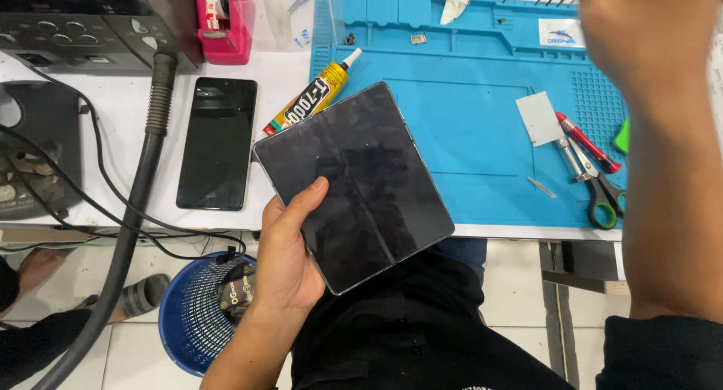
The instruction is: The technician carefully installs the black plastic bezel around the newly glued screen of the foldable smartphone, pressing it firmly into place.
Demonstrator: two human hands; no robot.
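L hand (282,266): grip closed round lower-left edge of the unfolded phone (354,186); thumb lies across the dark screen, fingers underneath, out of view.
Unfolded phone: square dark slab, screen up, tilted corner-on; held over the table (286,81) edge, part above the blue work mat (452,126), part above the lap.
R hand (648,28): raised at top right, blurred; cannot tell if grip is open or closed, nor if it holds anything. Well apart from the phone.
Phone vs grips: in L grip, supported on one side only; far corner hangs free. R arm crosses right of frame, not touching it.
Handling note (judgement): hold by frame, thumb light on the panel, esp. near centre fold; keep it level and close over mat so a slip lands soft.
Nearby on mat: scissors (599,190), red pen-type tool (587,141), small grey square piece (539,119).
Left of mat: glue tube (312,96), second phone (218,141) face up, pink tape dispenser (224,24).
Below table: blue basket (192,315), thick grey hose (128,232).
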